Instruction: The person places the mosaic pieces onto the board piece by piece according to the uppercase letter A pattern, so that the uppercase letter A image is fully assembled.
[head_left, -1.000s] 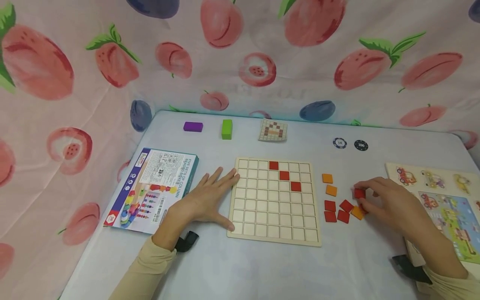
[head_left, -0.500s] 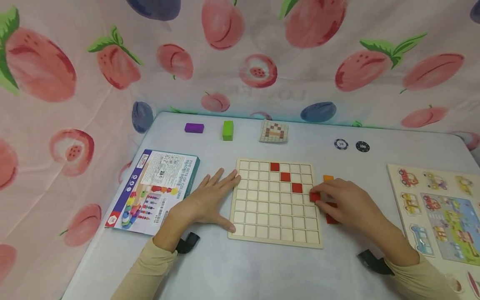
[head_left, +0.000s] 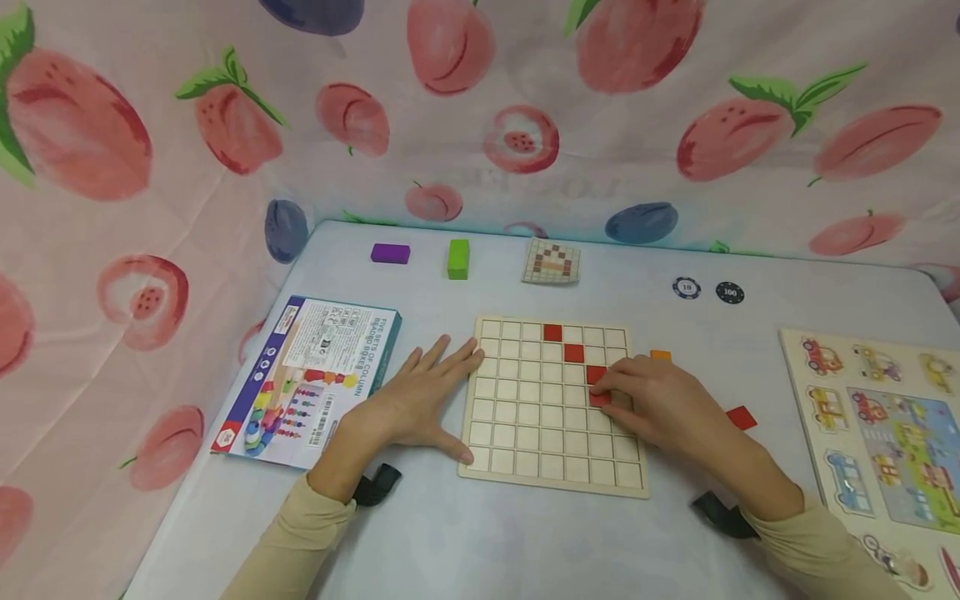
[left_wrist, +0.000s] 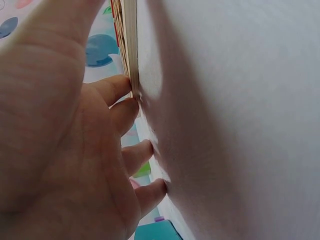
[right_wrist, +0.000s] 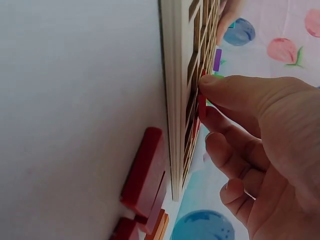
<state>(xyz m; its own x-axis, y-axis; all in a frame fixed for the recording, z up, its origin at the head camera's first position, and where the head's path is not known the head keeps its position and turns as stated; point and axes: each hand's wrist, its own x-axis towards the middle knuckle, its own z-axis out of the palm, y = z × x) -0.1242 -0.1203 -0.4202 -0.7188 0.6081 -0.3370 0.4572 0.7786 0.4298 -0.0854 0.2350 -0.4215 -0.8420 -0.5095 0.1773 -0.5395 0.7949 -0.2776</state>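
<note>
A wooden grid board (head_left: 532,417) lies mid-table, with red square tiles (head_left: 573,353) set diagonally in its upper right cells. My left hand (head_left: 416,408) is spread flat, its fingertips and thumb against the board's left edge. Over the board's right side, my right hand (head_left: 667,404) pinches another red tile (right_wrist: 202,106) between thumb and fingers, tilted on edge at a cell just below the lowest red one. Loose red tiles (right_wrist: 144,170) and an orange tile (head_left: 661,356) lie right of the board, partly hidden by that hand in the head view.
A pattern card (head_left: 552,261) stands behind the board, with green (head_left: 458,259) and purple blocks (head_left: 391,253) to its left. Two round chips (head_left: 730,292) lie back right. A boxed toy (head_left: 307,379) is at left, a picture puzzle board (head_left: 847,442) at right.
My right hand has picked a red tile from the loose pile and carried it left onto the board's right side. My left hand has stayed at the board's edge.
</note>
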